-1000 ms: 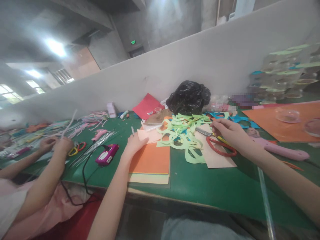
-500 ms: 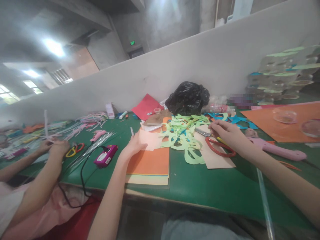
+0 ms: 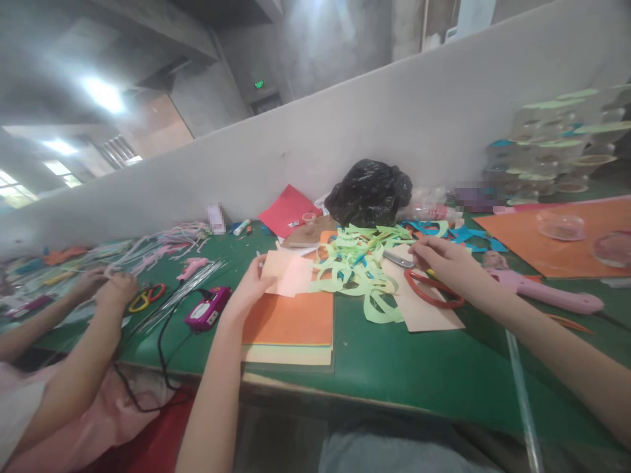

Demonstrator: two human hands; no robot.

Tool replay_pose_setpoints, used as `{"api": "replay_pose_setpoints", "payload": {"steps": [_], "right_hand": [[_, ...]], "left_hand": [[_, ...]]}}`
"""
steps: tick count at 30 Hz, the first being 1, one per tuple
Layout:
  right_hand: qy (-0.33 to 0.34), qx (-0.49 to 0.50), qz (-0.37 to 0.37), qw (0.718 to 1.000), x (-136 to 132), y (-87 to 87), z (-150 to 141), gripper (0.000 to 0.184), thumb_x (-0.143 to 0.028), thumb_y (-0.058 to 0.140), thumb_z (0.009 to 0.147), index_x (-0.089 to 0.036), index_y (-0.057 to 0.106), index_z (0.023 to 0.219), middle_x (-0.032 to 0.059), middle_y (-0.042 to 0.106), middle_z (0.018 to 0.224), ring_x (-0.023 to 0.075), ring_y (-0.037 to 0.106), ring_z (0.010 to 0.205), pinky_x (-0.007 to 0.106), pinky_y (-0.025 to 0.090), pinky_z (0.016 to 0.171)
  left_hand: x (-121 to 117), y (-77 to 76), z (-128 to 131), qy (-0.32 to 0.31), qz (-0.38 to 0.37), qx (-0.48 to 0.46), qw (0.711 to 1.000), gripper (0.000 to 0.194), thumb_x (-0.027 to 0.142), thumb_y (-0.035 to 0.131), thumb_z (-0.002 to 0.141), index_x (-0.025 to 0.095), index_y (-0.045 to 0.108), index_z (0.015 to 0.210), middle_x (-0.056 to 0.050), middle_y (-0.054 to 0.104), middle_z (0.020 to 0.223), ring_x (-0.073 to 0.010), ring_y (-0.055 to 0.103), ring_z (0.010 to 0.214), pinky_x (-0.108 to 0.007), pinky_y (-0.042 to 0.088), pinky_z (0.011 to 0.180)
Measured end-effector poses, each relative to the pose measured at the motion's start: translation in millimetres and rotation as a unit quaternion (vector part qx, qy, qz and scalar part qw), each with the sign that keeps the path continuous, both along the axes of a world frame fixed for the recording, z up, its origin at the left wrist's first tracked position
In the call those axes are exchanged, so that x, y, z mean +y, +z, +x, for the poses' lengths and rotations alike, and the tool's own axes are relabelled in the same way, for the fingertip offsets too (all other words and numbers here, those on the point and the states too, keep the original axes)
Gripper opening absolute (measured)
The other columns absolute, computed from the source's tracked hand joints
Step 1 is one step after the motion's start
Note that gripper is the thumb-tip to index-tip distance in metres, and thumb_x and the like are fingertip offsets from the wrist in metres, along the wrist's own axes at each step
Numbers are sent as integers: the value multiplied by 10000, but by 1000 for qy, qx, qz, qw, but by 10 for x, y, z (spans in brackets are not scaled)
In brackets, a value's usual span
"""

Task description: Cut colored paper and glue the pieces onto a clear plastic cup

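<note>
My left hand [image 3: 250, 287] is closed on a piece of pale peach paper [image 3: 290, 274], thumb on its near side. The paper is held over a stack of sheets with an orange sheet [image 3: 290, 322] on top. My right hand [image 3: 446, 263] is closed at the pivot of a pair of scissors [image 3: 428, 293] with red handles; its blades point left. Beneath the scissors lies a larger pale peach sheet [image 3: 431, 320]. Light green paper scraps [image 3: 352, 263] are heaped between my hands.
A pink glue gun [image 3: 552, 294] lies right of my right hand. Behind the scraps sits a black plastic bag [image 3: 369, 194]. At left, another person's hands [image 3: 116, 289] work near yellow-and-red scissors [image 3: 146, 297] and a magenta device [image 3: 209, 309]. Stacked clear cups [image 3: 547, 157] stand far right.
My left hand has shifted slightly left, and the peach paper has moved with it, showing more of its surface. My right hand and the scissors have hardly moved.
</note>
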State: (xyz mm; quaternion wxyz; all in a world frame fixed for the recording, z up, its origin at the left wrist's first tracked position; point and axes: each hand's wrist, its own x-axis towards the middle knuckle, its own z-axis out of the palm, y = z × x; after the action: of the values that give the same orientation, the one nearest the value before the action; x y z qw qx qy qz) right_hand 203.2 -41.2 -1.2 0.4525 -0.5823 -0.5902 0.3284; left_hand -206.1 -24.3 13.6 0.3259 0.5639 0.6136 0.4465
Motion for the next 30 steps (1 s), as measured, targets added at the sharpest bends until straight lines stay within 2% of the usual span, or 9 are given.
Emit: {"api": "replay_pose_setpoints", "payload": {"steps": [3,7,10,13,17,22,26,28,30], "right_hand": [[6,-17,13,1000,-19,7,1,293,-459,491,920,-213,590,796,5,559,697,139,504,620,249,383,518],[40,-33,54,997,-84,38,-65,328,-520,521,910,-209,597,838,17,597,767,137,529,638,259,444,555],[87,9,49,995,-141,58,-189,374,-568,553,896,-229,605,1043,59,648,1011,167,618,761,276,519,595],[123,50,70,989,-178,53,-334,469,-584,615,850,-233,568,1157,107,628,1181,231,644,1010,326,575,744],[157,57,53,984,-215,21,-463,537,-568,667,811,-235,570,1222,110,661,1200,277,640,1097,422,561,895],[120,37,36,991,-246,6,-493,375,-532,641,847,-209,659,1038,65,723,905,283,675,941,405,545,835],[81,41,30,995,-202,13,-439,380,-535,662,820,-197,641,992,50,706,820,259,668,829,367,528,727],[53,43,29,997,-176,14,-415,416,-539,687,790,-197,619,1016,61,712,878,258,665,836,370,522,723],[31,37,46,998,-162,13,-405,451,-530,707,763,-205,593,1053,78,710,984,268,661,910,386,517,781]], "left_hand": [[-35,87,5,20,70,-59,996,768,211,769,642,172,473,1349,-148,647,1309,-280,674,1132,-416,537,973],[-193,184,179,-12,119,-119,986,642,269,791,694,197,550,1284,-124,659,1328,-267,638,1216,-405,488,1057],[-368,219,433,-12,94,-138,986,533,312,766,752,205,588,1242,-109,683,1299,-273,625,1241,-398,489,1058],[-490,228,754,-32,46,-151,987,511,312,777,746,186,606,1211,-111,708,1249,-286,638,1213,-390,502,1036],[-497,188,1205,-133,-14,-161,978,541,315,779,760,182,598,1252,-117,692,1291,-286,649,1195,-397,501,1028],[-366,112,1603,-245,-44,-97,964,468,334,738,805,195,632,1239,-108,704,1266,-279,664,1153,-408,514,987],[-243,68,1686,-222,-30,-56,973,391,390,733,808,172,680,1128,-102,742,1137,-270,686,1069,-383,537,919],[-191,24,1677,-219,-39,-61,973,358,422,726,808,147,696,1035,-107,758,1015,-262,709,961,-382,550,869],[-150,-34,1658,-221,-30,-75,972,377,435,732,803,147,683,1042,-108,758,1022,-257,712,939,-378,554,852]]}}
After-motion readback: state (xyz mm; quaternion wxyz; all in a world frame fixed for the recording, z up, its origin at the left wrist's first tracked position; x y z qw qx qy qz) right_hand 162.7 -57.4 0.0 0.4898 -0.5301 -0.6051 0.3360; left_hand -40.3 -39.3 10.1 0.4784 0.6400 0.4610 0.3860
